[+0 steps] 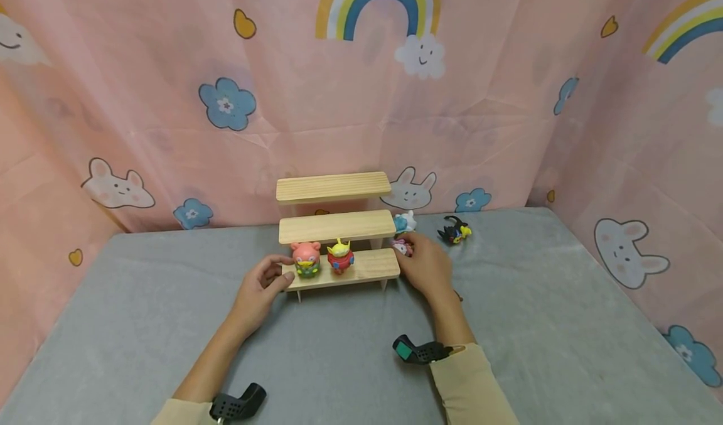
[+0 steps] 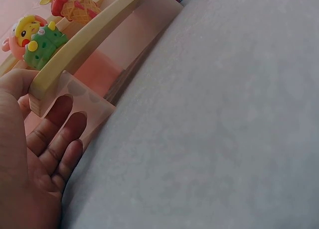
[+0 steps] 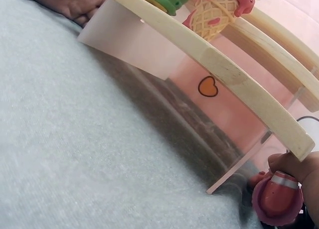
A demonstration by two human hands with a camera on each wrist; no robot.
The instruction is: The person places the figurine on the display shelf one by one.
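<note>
A three-tier wooden display stand [image 1: 367, 268] with clear side supports is held between my two hands. My left hand [image 1: 254, 296] grips the left end of its lowest shelf with thumb and index finger; the other fingers stretch loosely beside the clear support [image 2: 92, 97]. At the opposite end, my right hand [image 1: 427, 268] has its fingertips on the shelf's edge. A pink figurine with a yellow face and green body [image 1: 307, 260] and a red, yellow-topped figurine on an ice-cream cone [image 1: 340, 257] stand on this shelf. Right beside my right fingers is a pink-purple figurine [image 3: 277, 199].
The middle shelf [image 1: 333, 226] and top shelf [image 1: 333, 188] rise behind. Past my right hand, a blue-and-white figurine [image 1: 404, 222] and a black-and-yellow figurine [image 1: 454, 230] rest on the grey cloth [image 1: 536, 312]. A pink patterned curtain [image 1: 305, 98] hangs behind the table.
</note>
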